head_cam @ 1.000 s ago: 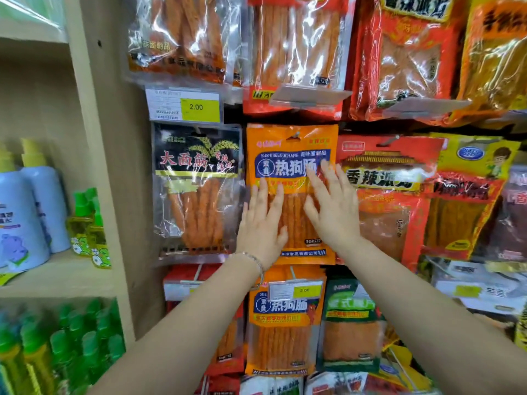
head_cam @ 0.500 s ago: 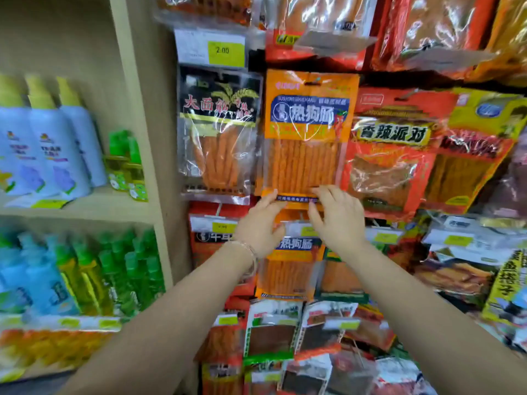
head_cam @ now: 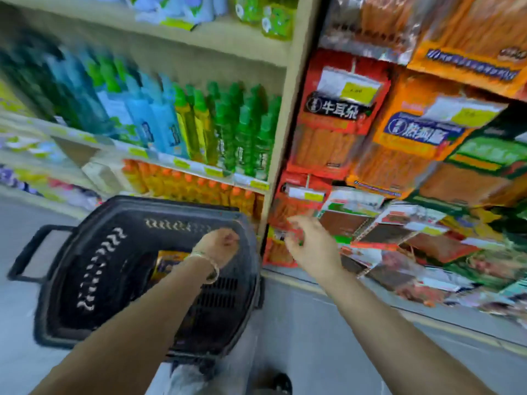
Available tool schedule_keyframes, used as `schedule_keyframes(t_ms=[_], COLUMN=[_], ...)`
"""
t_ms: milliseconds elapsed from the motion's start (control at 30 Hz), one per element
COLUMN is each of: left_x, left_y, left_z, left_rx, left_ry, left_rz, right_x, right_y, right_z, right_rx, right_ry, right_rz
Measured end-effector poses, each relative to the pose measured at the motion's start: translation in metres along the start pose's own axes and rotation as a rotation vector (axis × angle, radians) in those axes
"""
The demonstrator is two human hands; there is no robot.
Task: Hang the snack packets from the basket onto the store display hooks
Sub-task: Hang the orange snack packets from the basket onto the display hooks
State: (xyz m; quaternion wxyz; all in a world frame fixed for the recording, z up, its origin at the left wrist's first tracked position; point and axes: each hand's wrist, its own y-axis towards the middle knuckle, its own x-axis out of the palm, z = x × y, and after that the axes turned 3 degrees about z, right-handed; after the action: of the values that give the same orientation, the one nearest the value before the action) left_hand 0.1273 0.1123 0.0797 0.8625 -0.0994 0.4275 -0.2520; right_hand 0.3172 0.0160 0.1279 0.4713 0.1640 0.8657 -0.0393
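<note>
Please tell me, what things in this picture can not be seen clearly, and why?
Head view only.
Packet in the basket: the left forearm covers most of it; its print is blurred.
Left hand: its fingers curl out of sight, so any grip is unclear.
Price tags: motion blur, numbers unreadable.

Grey floor (head_cam: 299, 323): dark plastic basket (head_cam: 128, 201) sits on it, left of shelf post (head_cam: 288, 109); one orange packet (head_cam: 168, 263) lies in basket btm. Dark shoe (head_cam: 281, 383) at lower edge, blurry.
Top shelf (head_cam: 199, 38): pale pouches + green-label bottles (head_cam: 273, 21).
Mid shelf (head_cam: 171, 162), yellow price tags on its edge: blue bottles (head_cam: 148, 121), yellow ones (head_cam: 194, 124), green ones (head_cam: 242, 129), upright, packed tight.
Shelf under it: row of orange bottles (head_cam: 185, 186).
Right of post: hanging snack packs, red (head_cam: 330, 118) beside orange (head_cam: 413, 143), more rows below, overlapping. Hooks mostly hidden.
</note>
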Motion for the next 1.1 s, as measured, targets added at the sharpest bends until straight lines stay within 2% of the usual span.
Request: schedule_keyframes(t_ms=[100, 233, 367, 467, 533, 700, 900, 1000, 1100], left_x=[-0.009, -0.026, -0.034, -0.035, -0.031, -0.006, 0.02, 0.028, 0.033], left_y=[-0.013, -0.024, -0.021, -0.007, 0.005, 0.042, 0.083, 0.094, 0.098], left_z=[-0.077, -0.17, -0.25, -0.297, -0.321, -0.362, -0.385, -0.388, -0.392], left_rx=[-0.2, -0.375, -0.455, -0.548, -0.594, -0.653, -0.649, -0.702, -0.705], left_ry=[-0.039, -0.05, -0.082, -0.135, -0.157, -0.267, -0.345, -0.445, -0.494], left_rz=[0.029, -0.076, -0.179, -0.206, -0.237, -0.303, -0.244, -0.25, -0.187], right_x=[0.07, 0.16, 0.243, 0.303, 0.337, 0.413, 0.483, 0.505, 0.528], right_y=[-0.014, -0.027, -0.039, -0.046, -0.048, -0.05, -0.031, -0.026, -0.02], right_z=[-0.026, -0.058, -0.075, -0.076, -0.073, -0.054, -0.034, -0.037, -0.04], right_rx=[0.068, 0.238, 0.53, 0.737, 0.843, 1.021, 1.038, 1.064, 1.092], right_ry=[0.103, 0.159, 0.273, 0.327, 0.318, 0.367, 0.38, 0.446, 0.45], right_rz=[-0.186, -0.447, -0.741, -0.821, -0.833, -0.715, -0.629, -0.581, -0.502])
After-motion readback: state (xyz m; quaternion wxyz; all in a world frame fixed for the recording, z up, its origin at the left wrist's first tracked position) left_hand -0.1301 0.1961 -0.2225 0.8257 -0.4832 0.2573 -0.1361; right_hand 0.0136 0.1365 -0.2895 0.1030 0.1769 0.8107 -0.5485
